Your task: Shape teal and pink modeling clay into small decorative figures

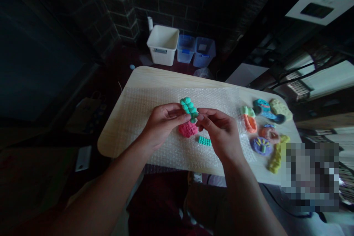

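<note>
Knobbly mint-green clay-like piece (187,106) is raised over the clear bubble wrap (177,155), pinched between the thumb and fingers of the left hand (159,127). The right hand (222,131) brings its thumb and fingers to the lower end; whether they are clamped on it, I cannot tell. The work in hand looks like fine handling or shaping at that end. Any next adjustment calls for a steady left pinch and light right-hand pressure, since the rounded lumps could flatten or come apart. Nearby lie a crinkled pink lump (188,129) and a small mint-green bumpy block (204,141).
</note>
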Motion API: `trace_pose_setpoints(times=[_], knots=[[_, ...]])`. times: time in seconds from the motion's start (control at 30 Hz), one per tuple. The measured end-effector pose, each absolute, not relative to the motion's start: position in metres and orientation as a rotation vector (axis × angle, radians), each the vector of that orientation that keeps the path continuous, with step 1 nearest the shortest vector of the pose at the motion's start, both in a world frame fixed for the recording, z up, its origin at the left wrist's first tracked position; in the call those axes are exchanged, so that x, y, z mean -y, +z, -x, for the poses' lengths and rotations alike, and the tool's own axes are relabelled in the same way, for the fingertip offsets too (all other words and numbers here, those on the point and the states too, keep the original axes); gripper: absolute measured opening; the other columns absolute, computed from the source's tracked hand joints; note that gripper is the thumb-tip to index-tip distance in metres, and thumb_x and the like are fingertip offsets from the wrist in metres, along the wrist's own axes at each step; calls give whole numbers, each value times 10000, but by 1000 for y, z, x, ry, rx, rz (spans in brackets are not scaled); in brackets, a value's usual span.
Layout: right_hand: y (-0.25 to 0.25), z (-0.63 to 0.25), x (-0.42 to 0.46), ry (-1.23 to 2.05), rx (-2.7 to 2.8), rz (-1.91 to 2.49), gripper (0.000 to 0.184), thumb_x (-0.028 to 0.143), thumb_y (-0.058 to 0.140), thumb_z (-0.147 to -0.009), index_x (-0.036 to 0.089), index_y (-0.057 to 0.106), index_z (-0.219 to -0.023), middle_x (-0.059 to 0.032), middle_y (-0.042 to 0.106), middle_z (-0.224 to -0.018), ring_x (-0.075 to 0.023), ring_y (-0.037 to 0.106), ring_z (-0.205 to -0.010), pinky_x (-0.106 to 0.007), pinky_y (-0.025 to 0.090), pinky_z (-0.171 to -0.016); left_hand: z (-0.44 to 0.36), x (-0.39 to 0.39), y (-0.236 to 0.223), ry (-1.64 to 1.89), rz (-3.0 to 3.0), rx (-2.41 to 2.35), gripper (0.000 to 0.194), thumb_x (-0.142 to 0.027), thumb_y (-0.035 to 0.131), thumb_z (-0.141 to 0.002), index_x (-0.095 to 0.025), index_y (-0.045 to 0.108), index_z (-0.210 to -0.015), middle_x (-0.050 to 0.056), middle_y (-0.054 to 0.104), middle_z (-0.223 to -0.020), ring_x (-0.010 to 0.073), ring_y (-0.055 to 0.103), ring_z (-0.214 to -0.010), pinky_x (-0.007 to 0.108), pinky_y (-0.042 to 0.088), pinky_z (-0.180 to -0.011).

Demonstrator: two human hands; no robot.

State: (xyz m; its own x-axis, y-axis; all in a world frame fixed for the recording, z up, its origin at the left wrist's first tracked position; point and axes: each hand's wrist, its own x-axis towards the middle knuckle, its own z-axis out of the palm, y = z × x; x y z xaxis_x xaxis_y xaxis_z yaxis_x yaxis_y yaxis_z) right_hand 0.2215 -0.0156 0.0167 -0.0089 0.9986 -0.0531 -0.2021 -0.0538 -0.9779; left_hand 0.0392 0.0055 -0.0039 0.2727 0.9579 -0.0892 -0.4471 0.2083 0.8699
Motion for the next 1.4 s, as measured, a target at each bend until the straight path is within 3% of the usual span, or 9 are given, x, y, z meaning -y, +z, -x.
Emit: trace_pose_setpoints(times=[0.37,0.8,1.23,1.4], knots=[[20,-220,18,1272,1077,1154,131,300,947,-784,270,902,-903,-40,856,-829,-164,769,-733,-293,642,-714,-39,-4,-2,1109,-855,-792,230,-262,945,-781,-164,842,-962,83,845,-1006,194,779,-921,321,596,-895],[21,-218,21,1275,1137,1207,74,285,900,-839,249,903,-904,-41,844,-790,-113,692,-628,-217,543,-567,-32,0,-1,1079,-853,-816,251,-293,944,-785,-164,844,-975,91,841,-1020,205,776,-923,354,594,-907],[21,-213,20,1302,1134,1179,89,285,906,-816,240,897,-893,-54,857,-829,-153,740,-676,-275,600,-641,-35,-2,1,1108,-826,-816,217,-321,957,-768,-178,840,-882,43,803,-917,157,723,-867,318,560,-877],[23,-214,20,1256,1136,1202,104,284,917,-798,235,898,-888,-40,831,-755,-120,666,-587,-233,535,-541,-35,-1,1,1108,-813,-788,210,-311,962,-769,-203,854,-912,40,819,-945,167,740,-897,328,565,-897]])
